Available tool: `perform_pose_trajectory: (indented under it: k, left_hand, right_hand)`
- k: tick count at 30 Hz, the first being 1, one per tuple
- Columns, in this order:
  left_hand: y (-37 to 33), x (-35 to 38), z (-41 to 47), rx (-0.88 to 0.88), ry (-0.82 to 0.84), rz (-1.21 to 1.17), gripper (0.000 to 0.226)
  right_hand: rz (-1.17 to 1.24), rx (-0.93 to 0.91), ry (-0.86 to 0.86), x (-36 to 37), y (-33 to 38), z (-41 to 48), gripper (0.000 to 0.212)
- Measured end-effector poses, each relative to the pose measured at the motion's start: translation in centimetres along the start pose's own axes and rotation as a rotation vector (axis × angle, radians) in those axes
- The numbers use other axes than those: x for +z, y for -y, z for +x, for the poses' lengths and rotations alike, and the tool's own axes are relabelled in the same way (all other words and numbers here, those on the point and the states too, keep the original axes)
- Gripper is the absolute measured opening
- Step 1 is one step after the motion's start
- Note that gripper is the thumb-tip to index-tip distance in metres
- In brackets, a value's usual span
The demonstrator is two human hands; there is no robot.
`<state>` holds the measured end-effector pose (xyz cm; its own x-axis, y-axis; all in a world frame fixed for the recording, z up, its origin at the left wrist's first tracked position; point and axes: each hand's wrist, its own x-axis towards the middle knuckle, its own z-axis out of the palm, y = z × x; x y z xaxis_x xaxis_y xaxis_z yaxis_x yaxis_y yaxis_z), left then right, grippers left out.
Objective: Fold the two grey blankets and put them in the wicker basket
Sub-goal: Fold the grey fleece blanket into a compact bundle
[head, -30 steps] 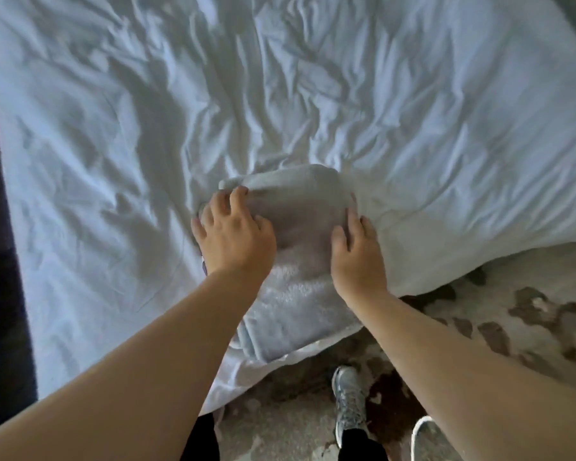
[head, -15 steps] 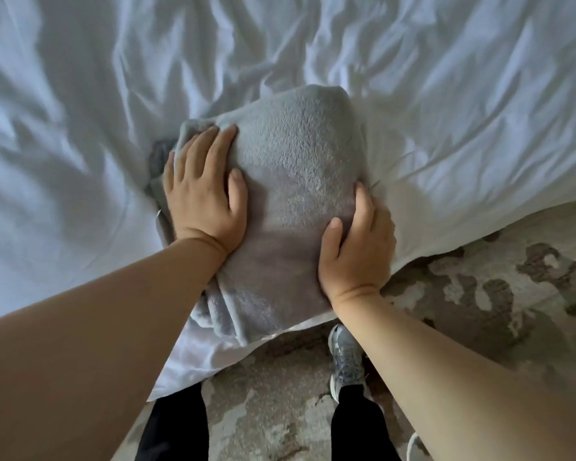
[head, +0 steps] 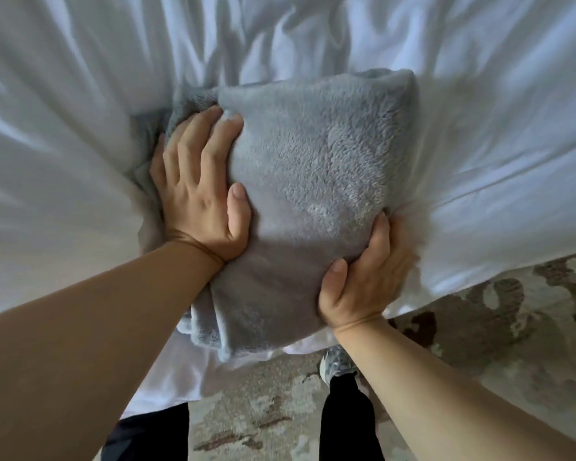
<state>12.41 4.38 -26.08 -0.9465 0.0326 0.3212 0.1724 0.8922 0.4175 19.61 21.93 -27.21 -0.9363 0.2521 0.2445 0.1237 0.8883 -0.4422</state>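
My left hand (head: 200,194) has its grip closed on the left edge of the folded grey blanket (head: 313,194), fingers curled over the side and thumb pressed on top. My right hand (head: 363,277) clamps the near right corner, thumb above, fingers tucked beneath. The bundle sits between both grips, over the rumpled white bed sheet (head: 479,128) near the bed's edge.

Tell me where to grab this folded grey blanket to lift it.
Take the blanket by its two sides, a hand from each side, as the left hand and right hand do. It is a thick soft bundle with loose layers nearest you; one corner would likely unfold it.
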Motion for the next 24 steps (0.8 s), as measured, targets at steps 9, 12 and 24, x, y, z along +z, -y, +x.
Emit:
perform_pose_trajectory:
  k: [9,12,24]
  left_hand:
    - [0.4,0.5,-0.1,0.009,-0.008,-0.034,0.059]
    - [0.3,0.3,-0.3,0.003,-0.018,-0.052,0.059]
    - [-2.2,-10.2,3.3,-0.287,0.496,-0.221,0.061]
  right_hand:
    - [-0.012,-0.054,0.012,0.6,-0.5,-0.2,0.066]
    - [-0.043,-0.027,0.056,-0.1,0.1,0.0,0.066]
    - [-0.004,0.458,0.57,-10.1,6.5,6.1,0.06]
